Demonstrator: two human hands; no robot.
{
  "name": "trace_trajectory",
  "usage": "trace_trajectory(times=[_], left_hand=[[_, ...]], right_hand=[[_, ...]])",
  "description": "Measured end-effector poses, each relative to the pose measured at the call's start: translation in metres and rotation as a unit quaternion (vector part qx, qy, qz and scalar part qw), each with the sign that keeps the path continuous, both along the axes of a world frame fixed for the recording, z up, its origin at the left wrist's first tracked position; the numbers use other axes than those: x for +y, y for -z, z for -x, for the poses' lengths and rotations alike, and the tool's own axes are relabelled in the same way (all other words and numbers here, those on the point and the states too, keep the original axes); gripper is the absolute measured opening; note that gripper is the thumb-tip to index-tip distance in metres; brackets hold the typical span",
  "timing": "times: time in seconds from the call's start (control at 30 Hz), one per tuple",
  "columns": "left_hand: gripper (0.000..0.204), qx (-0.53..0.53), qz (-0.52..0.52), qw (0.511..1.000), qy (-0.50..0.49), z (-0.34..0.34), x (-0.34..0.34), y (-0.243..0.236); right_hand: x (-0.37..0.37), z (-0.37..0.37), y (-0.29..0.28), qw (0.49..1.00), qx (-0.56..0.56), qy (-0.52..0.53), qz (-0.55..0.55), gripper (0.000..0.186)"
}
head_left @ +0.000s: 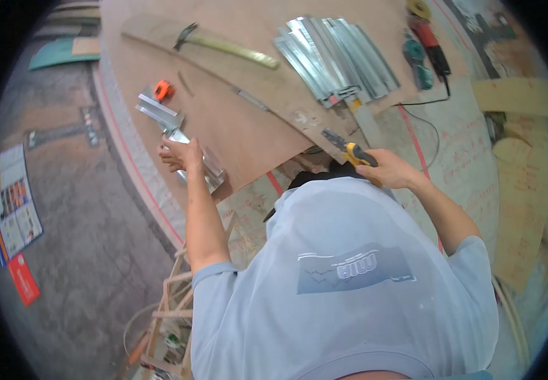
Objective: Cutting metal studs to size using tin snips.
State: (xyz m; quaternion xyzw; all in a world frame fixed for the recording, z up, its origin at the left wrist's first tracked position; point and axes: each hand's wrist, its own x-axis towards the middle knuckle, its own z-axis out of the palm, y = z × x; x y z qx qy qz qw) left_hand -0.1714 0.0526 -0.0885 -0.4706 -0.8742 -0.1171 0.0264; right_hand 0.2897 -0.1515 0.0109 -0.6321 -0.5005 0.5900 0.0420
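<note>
Your right hand (388, 170) is wrapped round the yellow-black snips (353, 151). Your left hand (184, 155), fingers curled, is at the short metal channels (160, 115) on the board's (236, 139) left side; can't tell if it's pinching one. Looks like piece-handling, snips ready; next move calls for a sure hold. Farther: orange tape measure (163, 90), metal stack (337, 60), hammer (229, 49).

Left grip (182, 155) has room rightward up to board (293, 107).
</note>
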Motion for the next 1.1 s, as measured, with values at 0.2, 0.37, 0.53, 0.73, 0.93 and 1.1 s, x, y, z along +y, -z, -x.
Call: trace_trajectory(times=[0.2,0.37,0.53,0.73,0.93,1.1], left_hand=[[0.041,-0.167,-0.08,0.794,0.579,-0.21,0.024,-0.022],[0.045,0.11,0.039,0.68,0.724,-0.298,0.065,-0.03],[0.039,0.128,0.028,0.616,0.777,-0.29,0.085,-0.033],[0.032,-0.073,-0.035,0.677,0.731,-0.283,0.066,-0.105],[0.031,-0.682,-0.04,0.529,0.502,-0.259,0.028,-0.119],[0.03,-0.32,0.029,0.743,0.587,-0.223,-0.009,-0.133]], right_hand=[[-0.021,-0.017,0.011,0.998,0.014,0.055,-0.005,0.038],[-0.037,-0.032,0.012,0.992,0.023,0.113,-0.048,0.038],[-0.055,-0.044,0.018,0.985,0.054,0.16,-0.039,0.036],[-0.049,-0.045,0.002,0.976,0.094,0.191,-0.046,0.028],[-0.019,-0.028,-0.025,0.963,0.175,0.173,-0.107,0.031],[-0.001,-0.023,-0.058,0.972,0.165,0.117,-0.12,0.03]])
